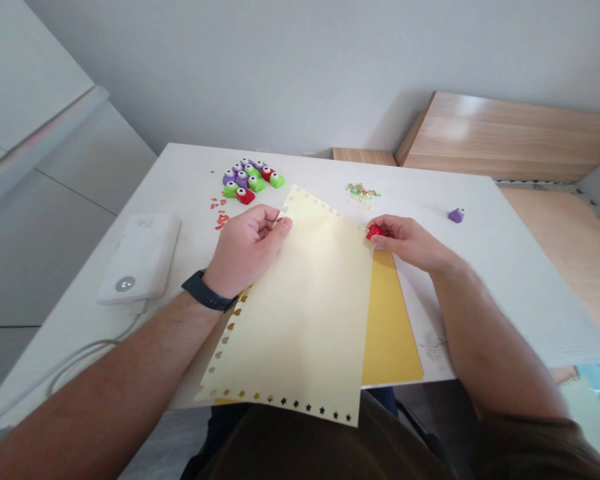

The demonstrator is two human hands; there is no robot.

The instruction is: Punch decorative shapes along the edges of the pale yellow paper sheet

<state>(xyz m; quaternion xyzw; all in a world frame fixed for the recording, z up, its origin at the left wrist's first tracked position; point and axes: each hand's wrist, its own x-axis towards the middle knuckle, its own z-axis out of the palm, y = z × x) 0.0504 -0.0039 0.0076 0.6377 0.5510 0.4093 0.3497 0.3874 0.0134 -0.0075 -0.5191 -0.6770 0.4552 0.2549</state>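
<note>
My left hand pinches the upper left edge of a pale yellow sheet of paper, thumb on top. Rows of small shaped holes run along its left, bottom and top edges, stars at the bottom. At the sheet's upper right corner, my right hand is closed on a red craft punch. The punch touches the paper's corner; how far the edge sits inside it is hidden. Beneath lies a darker yellow sheet, showing mainly on the right.
Several purple, green and red craft punches cluster at the back left. One purple punch stands alone at right. Orange paper bits and mixed confetti lie scattered. A white power bank with a cable sits at left.
</note>
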